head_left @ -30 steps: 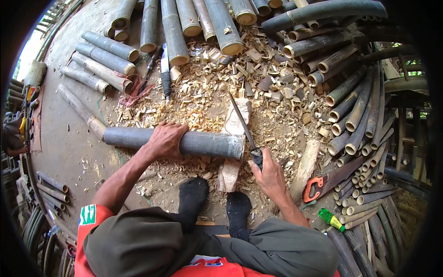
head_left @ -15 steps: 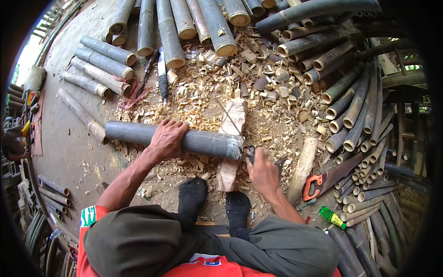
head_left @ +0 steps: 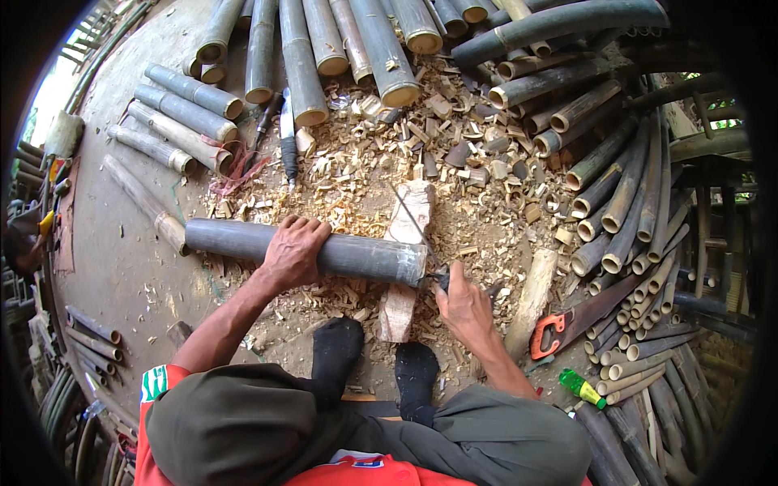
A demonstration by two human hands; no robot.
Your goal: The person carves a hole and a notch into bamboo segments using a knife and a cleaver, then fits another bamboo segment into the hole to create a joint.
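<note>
A thick grey-black bamboo tube [head_left: 356, 253] lies crosswise in front of me, its right part resting on a pale, hacked wooden block [head_left: 412, 212]. My left hand [head_left: 297, 249] is closed over the tube near its middle, fingers on the far side. At the tube's right end, my right hand [head_left: 465, 306] grips the dark handle of a knife. The knife's long, narrow blade [head_left: 412, 215] slants away to the upper left, passing above the block close to the tube's cut end. Part of the handle is hidden by my fingers.
Wood chips [head_left: 478, 202] litter the ground beyond the tube. Another knife [head_left: 288, 142] with a wrapped handle lies at the far left. An orange-handled saw [head_left: 583, 316] and green bottle [head_left: 581, 387] lie right. Bamboo tubes [head_left: 395, 73] are stacked around. My socked feet [head_left: 416, 377] flank the block's near end.
The knife blade has shifted slightly toward me and to the right with my right hand. My left hand and the bamboo tube stay almost where they were.
</note>
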